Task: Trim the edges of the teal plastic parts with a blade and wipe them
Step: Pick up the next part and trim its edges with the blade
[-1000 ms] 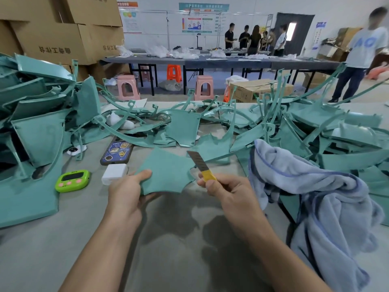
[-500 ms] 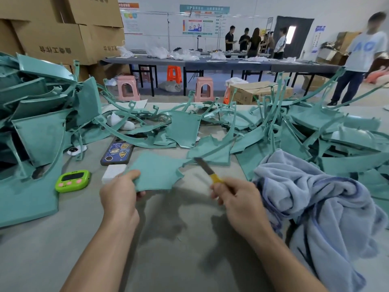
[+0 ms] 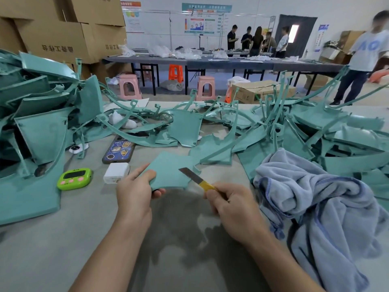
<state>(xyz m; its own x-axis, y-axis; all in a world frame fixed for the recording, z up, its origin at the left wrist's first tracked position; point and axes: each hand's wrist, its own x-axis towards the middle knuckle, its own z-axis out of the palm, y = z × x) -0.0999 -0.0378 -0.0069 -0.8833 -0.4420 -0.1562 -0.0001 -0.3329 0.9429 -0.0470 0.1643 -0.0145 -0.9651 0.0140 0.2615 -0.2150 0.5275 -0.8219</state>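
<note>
while the left hand (image 3: 134, 192) pinches the near left corner of a flat teal plastic panel (image 3: 168, 171), thumb on top and fingers curled beneath, the piece is held low over the grey counter (image 3: 63, 239), in front of the heaps of teal parts (image 3: 42, 131). the right hand (image 3: 229, 205) has its fingers wrapped round the yellow-taped handle of a bare utility blade (image 3: 189, 174), whose tip lies over the panel's near right edge; whether steel touches plastic cannot be told. to trim well, i judge, lay the blade at a shallow angle, draw it along the rim away from the holding thumb, and turn the panel rather than the wrist. light strokes should peel flash without gouging. the blue-grey towel (image 3: 315, 207) sits bunched just right of that hand, within reach for wiping.
</note>
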